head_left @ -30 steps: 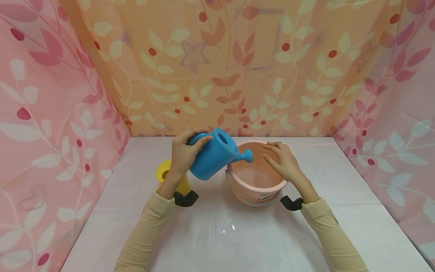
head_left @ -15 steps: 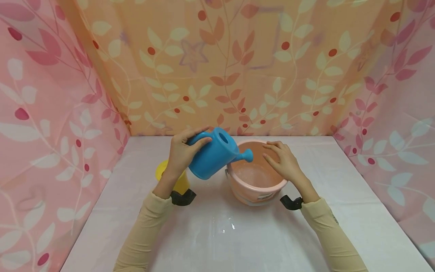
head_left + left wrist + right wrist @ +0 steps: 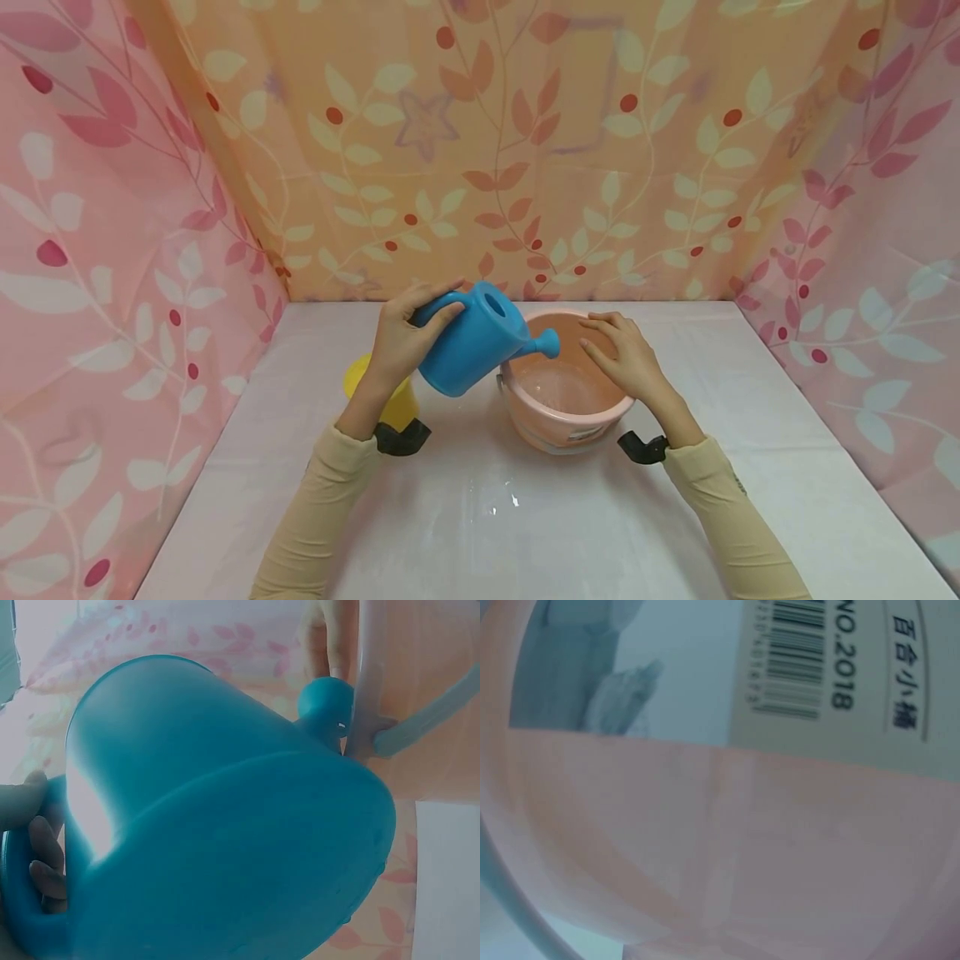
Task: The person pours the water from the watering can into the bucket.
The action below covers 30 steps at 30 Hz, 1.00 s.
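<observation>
My left hand [image 3: 405, 333] grips the handle of a blue watering can [image 3: 472, 346], its fingers curled through the loop in the left wrist view. The can is held off the table, tilted right, with its spout head [image 3: 547, 343] over the opening of a pink bucket [image 3: 570, 427]. No clear stream shows at the spout. Shallow water with small specks seems to lie in the bucket. On the bucket's right rim, my right hand [image 3: 626, 358] holds on, thumb towards the inside. The right wrist view shows only the bucket's outer wall and its printed label [image 3: 795, 675]; that hand is hidden there.
Behind my left wrist stands a yellow container [image 3: 401, 407], partly hidden. Small wet spots [image 3: 514, 500] shine on the white tabletop [image 3: 570, 533]. Floral curtains [image 3: 480, 150] close off the back and both sides. Black wrist mounts [image 3: 642, 448] jut inwards from both sleeves.
My left wrist has shifted very slightly left, covering more of the yellow container. The watering can keeps nearly the same tilt, and the right hand and bucket stay put.
</observation>
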### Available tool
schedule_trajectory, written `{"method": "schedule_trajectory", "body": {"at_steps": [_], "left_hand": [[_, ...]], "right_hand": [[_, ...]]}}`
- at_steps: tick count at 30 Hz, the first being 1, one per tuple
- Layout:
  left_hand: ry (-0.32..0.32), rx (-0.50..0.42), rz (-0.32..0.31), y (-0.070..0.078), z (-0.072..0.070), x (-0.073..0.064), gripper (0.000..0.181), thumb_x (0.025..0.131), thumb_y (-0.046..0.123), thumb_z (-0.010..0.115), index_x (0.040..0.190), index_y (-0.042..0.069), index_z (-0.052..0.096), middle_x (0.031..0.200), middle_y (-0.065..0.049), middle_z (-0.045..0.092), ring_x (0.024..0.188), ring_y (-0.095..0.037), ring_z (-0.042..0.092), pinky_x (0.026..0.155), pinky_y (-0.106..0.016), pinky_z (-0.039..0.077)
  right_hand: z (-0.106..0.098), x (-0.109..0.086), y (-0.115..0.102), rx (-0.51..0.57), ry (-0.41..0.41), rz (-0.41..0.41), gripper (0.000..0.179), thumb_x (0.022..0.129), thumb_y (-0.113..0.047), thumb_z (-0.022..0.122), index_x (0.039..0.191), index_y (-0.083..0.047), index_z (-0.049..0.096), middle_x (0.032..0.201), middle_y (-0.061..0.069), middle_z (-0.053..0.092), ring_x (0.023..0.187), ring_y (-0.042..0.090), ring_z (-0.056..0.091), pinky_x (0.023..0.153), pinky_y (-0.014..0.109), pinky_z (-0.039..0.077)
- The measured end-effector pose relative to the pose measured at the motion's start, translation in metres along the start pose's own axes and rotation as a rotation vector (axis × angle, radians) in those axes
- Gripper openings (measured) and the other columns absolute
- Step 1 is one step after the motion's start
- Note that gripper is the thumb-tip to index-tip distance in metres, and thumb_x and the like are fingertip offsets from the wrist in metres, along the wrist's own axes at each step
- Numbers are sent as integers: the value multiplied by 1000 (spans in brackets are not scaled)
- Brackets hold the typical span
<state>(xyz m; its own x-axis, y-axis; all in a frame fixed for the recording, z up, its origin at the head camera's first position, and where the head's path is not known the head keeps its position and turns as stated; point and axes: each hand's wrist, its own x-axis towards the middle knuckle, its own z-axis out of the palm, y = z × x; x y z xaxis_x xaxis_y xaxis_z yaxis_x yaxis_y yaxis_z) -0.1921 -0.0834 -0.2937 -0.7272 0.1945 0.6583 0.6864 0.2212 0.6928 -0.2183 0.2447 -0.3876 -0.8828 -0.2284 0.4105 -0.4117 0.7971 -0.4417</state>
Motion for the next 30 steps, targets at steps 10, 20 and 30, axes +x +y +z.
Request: {"method": "schedule_trajectory", "body": {"at_steps": [10,20,30], "left_hand": [[41,40,10,1,2,0,33,82,-1,66,114,-6,62,102,-23,64,96,-34,60,94,-47,44],[77,57,72,-35,7,-1,37,80,8,69,117,6,64,103,-13,67,96,-26,63,99,-45,40],[108,38,126,-35,8,0,36,81,11,70,116,7,65,104,-10,68,98,-22,64,97,-41,43]], "right_hand": [[-1,-1,0,3,-6,0,40,90,-30,60,124,-9,57,129,11,48,115,32,43,82,54,42],[0,-1,0,5,-6,11,40,90,-28,61,124,-9,57,129,11,48,116,32,43,83,54,41],[0,-1,1,3,-3,1,40,90,-28,61,125,-9,57,129,12,49,115,33,43,82,54,41]]}}
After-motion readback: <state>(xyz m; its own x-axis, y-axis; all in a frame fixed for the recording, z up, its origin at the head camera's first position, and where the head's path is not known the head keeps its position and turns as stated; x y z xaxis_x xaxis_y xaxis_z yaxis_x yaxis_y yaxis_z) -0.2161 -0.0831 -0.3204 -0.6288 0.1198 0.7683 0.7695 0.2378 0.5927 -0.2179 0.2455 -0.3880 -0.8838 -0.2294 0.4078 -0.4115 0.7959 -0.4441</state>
